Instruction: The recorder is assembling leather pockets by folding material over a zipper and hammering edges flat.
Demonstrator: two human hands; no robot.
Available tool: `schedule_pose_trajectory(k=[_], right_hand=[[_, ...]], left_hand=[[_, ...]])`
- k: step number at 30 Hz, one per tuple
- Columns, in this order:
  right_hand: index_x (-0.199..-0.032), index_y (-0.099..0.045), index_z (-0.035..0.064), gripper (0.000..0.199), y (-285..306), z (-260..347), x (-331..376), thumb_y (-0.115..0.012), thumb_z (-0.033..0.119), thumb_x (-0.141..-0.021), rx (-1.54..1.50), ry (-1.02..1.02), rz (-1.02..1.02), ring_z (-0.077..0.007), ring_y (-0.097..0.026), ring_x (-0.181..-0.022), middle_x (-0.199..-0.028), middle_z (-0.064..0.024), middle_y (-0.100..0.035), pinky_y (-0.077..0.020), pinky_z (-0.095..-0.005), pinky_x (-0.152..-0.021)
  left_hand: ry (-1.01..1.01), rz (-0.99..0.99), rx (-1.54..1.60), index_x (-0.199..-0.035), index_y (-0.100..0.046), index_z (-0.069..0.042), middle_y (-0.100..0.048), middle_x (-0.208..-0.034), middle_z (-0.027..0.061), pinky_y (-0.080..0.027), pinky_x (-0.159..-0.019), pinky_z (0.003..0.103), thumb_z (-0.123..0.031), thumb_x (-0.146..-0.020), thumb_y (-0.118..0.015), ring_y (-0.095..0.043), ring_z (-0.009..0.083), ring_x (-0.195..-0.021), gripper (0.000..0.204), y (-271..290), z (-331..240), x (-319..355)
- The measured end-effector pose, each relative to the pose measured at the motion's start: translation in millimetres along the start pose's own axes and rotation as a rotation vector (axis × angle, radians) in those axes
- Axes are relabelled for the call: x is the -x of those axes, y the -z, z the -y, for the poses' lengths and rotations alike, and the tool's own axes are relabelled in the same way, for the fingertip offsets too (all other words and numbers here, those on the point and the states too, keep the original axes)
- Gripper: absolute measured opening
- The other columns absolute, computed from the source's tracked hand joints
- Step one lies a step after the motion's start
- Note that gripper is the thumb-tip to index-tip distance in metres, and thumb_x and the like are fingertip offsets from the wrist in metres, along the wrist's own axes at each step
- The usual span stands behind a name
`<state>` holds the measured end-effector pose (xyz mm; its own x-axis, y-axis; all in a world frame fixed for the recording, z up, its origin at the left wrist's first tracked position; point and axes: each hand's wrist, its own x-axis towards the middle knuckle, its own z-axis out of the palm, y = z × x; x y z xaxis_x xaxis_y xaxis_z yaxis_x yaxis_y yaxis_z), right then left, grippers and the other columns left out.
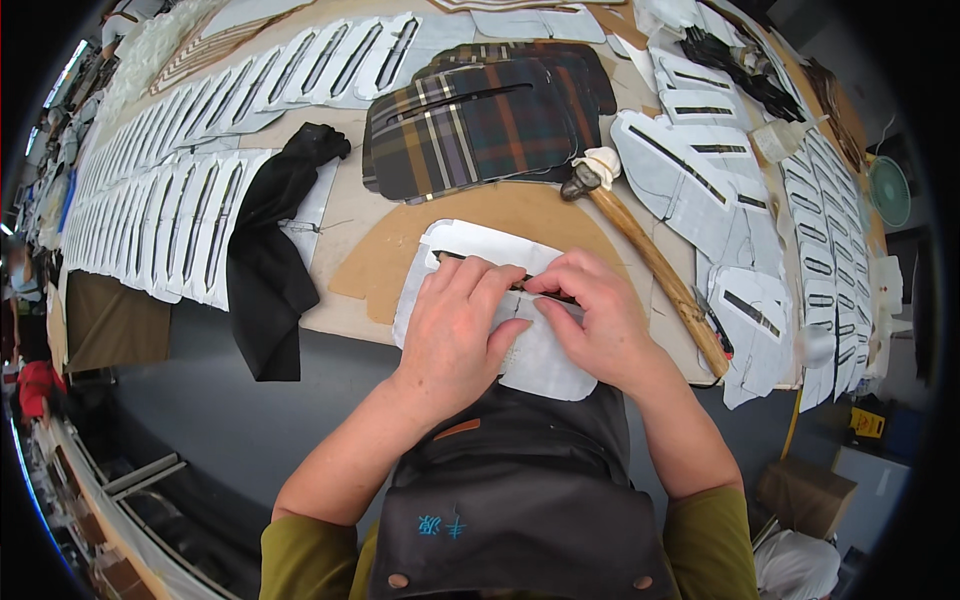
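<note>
A white-backed fabric panel [550, 368] with rounded corners lies at the table's near edge in front of me. A dark slit runs across its upper part, and most of it is covered by my fingers. My left hand [445, 325] rests flat on the panel's left side, fingertips along the slit and thumb held apart. My right hand [595, 310] pinches the slit's edge between thumb and fingers, close to the left index fingertip. Beneath the panel is a tan board [375, 270] with a curved edge. Just to the right lies a hammer [655, 255] with a wooden handle and a wrapped head.
Plaid fabric panels [475, 130] are stacked behind the board. A black cloth [275, 255] hangs over the front edge at left. Rows of white slit pieces [190, 225] cover the left; more white pieces [675, 175] lie at right. A slim pen-like tool [712, 322] lies beside the hammer handle.
</note>
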<state>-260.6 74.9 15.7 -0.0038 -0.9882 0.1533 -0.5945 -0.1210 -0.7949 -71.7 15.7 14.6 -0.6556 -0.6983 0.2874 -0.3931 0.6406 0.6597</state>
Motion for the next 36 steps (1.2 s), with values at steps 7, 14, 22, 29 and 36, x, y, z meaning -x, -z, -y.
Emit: schedule_pose_trajectory(k=[7,14,22,29,36], right_hand=[[-0.098,-0.07,0.0048,0.02,-0.8,-5.1,2.6,-0.069,-0.004,-0.08,0.119,0.146,-0.029,-0.0312,-0.06,-0.088,-0.093,-0.0098,-0.062,-0.0487,-0.0408,-0.074],[-0.101,-0.07,0.0053,0.025,6.4,0.1,4.2,-0.069,-0.003,-0.078,0.382,0.304,0.026,-0.0306,-0.061,-0.089,-0.095,-0.008,-0.062,-0.0492,-0.0407,-0.076],[-0.1,-0.07,0.0067,0.025,5.4,1.5,7.7,-0.067,0.001,-0.076,0.306,0.21,0.01,-0.0284,-0.06,-0.092,-0.096,-0.0072,-0.062,-0.0483,-0.0401,-0.081],[-0.098,-0.07,0.0054,0.025,24.0,-2.2,14.9,-0.067,-0.003,-0.075,0.397,0.25,0.073,-0.0289,-0.06,-0.091,-0.094,-0.0072,-0.062,-0.0469,-0.0408,-0.08],[-0.098,-0.069,0.0053,0.027,15.1,-0.4,12.5,-0.067,-0.005,-0.073,0.245,0.206,-0.019,-0.0294,-0.06,-0.092,-0.095,-0.0073,-0.063,-0.0456,-0.04,-0.079]], left_hand=[[-0.015,-0.003,-0.029,-0.114,-0.066,-0.004,-0.062,-0.106,0.0097,-0.046,-0.087,0.043,-0.007,-0.076,-0.08,-0.057,0.0321,-0.1,0.041,0.0,-0.2,0.8],[-0.057,0.003,-0.163,-0.112,-0.069,-0.006,-0.063,-0.107,0.0072,-0.045,-0.086,0.041,-0.012,-0.08,-0.078,-0.057,0.0297,-0.1,0.034,-5.4,-3.5,6.0],[-0.068,-0.023,-0.207,-0.114,-0.07,-0.007,-0.062,-0.105,0.0066,-0.044,-0.084,0.04,-0.012,-0.081,-0.078,-0.056,0.0288,-0.098,0.034,-8.3,-5.8,7.0],[-0.061,-0.036,-0.201,-0.113,-0.071,-0.009,-0.061,-0.101,0.0058,-0.044,-0.084,0.04,-0.013,-0.082,-0.076,-0.056,0.0285,-0.096,0.032,-8.7,-0.8,10.1],[-0.068,-0.038,-0.217,-0.115,-0.072,-0.014,-0.06,-0.101,0.0055,-0.043,-0.083,0.04,-0.012,-0.083,-0.075,-0.055,0.0281,-0.095,0.033,-9.9,-5.6,8.3]])
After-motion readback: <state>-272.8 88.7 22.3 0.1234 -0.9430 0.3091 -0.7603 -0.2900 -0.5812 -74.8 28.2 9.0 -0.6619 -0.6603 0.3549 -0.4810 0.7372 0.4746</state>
